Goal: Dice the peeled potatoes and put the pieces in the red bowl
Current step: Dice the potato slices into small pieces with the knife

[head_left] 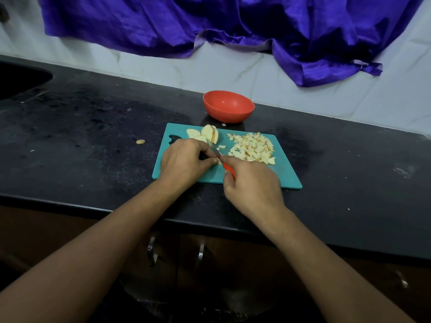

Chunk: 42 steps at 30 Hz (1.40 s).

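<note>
- Left hand (184, 159): bare; knuckles show as a ridge across its back.
- Thumbnail (215, 161) of that hand: trimmed short, pale.
- Right hand (251, 183): bare, with a broad, smooth back.
- Left forearm (93, 248): slim, uncovered from wrist to picture edge.
- Right forearm (326, 257): likewise uncovered, wrist bone faintly raised.

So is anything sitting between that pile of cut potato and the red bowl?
Nothing visible does. The diced pile lies on the right half of the teal board; the red bowl stands just beyond its far edge. Between them: bare board and a strip of black counter with one tiny scrap.
</note>
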### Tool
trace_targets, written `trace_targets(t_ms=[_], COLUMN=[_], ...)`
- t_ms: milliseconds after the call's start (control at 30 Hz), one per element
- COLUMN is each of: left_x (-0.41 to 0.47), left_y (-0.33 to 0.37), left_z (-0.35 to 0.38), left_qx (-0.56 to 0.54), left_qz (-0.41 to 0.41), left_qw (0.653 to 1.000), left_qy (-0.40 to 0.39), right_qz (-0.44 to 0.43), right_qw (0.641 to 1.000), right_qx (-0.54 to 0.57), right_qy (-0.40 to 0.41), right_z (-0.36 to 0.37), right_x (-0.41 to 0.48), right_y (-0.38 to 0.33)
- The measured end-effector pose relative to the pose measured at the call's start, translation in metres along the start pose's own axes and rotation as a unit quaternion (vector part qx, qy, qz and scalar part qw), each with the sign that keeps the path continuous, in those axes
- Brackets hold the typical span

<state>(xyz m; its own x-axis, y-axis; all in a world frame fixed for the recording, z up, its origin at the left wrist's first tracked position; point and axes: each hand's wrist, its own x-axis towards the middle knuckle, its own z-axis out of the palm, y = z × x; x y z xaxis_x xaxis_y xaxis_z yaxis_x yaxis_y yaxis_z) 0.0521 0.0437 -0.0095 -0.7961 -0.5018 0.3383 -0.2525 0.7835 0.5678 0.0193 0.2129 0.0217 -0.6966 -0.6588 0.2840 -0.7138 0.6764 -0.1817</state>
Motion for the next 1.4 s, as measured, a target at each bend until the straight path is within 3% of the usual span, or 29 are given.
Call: trace_targets(t_ms=[767, 900, 967, 1100, 1400], left_x=[-0.003, -0.004, -0.004, -0.004, -0.001], left_y=[0.004, 0.004, 0.003, 0.001, -0.004], left_z=[-0.003, -0.003, -0.003, -0.001, 0.000], left_qx=[0.016, 0.016, 0.010, -0.005, -0.061], left_qz=[0.017, 0.016, 0.020, 0.018, 0.015], left_qw=[1.000, 1.000, 1.000, 1.000, 0.998], left_qy=[0.003, 0.004, 0.006, -0.002, 0.002], right_qz=[-0.036, -0.024, 0.011, 0.059, 0.016], right_qw=[0.997, 0.998, 0.997, 0.992, 0.999], right_qx=[-0.054, -0.034, 0.026, 0.113, 0.046], right_qy=[-0.040, -0.051, -0.067, -0.007, -0.002], right_z=[0.003, -0.008, -0.013, -0.014, 0.002], right_x=[-0.013, -0.018, -0.014, -0.009, -0.005], right_y=[0.007, 0.020, 0.026, 0.029, -0.003])
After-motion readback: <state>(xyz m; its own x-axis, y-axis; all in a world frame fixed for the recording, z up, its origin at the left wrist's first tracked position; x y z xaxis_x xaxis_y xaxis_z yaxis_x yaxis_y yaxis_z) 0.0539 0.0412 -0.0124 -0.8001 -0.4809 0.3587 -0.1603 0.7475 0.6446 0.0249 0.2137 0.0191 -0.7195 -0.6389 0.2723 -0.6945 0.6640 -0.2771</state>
